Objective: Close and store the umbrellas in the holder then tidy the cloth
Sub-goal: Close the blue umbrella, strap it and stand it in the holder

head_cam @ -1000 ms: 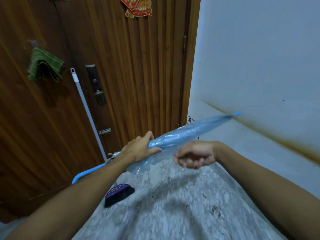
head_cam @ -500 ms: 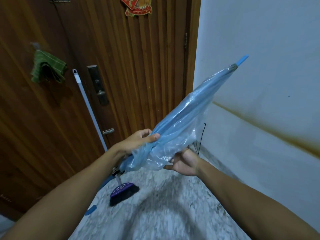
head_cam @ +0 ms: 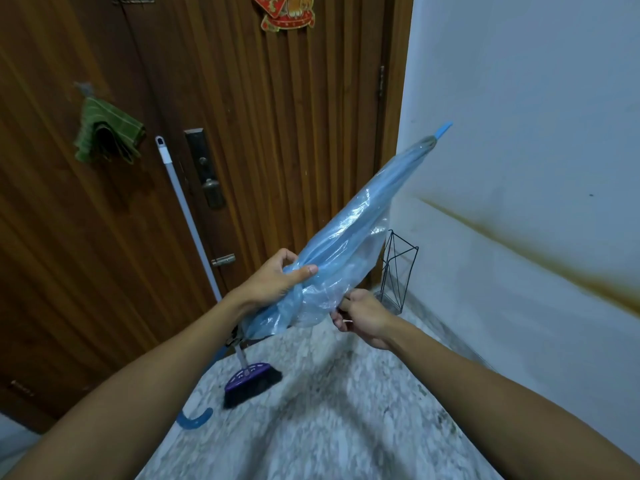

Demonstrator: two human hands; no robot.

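Observation:
A translucent blue umbrella [head_cam: 349, 230] is folded and tilted, tip up to the right, its curved blue handle [head_cam: 195, 419] low behind my left forearm. My left hand [head_cam: 273, 280] grips the bunched canopy near its lower end. My right hand [head_cam: 363, 315] pinches the loose canopy edge and a small white strap below. A black wire umbrella holder [head_cam: 398, 271] stands in the corner by the wall, just behind the umbrella. A green cloth [head_cam: 107, 136] hangs on a hook on the wooden door.
A purple-headed broom [head_cam: 251, 377] leans with its pale handle [head_cam: 183, 209] against the wooden door [head_cam: 242, 133]. The white wall [head_cam: 519, 168] with a brown stain runs along the right. Marble floor [head_cam: 329, 427] lies below.
The umbrella swung from nearly level to steeply tilted, tip up. My right hand moved from beside the canopy to under it and took hold of its loose edge.

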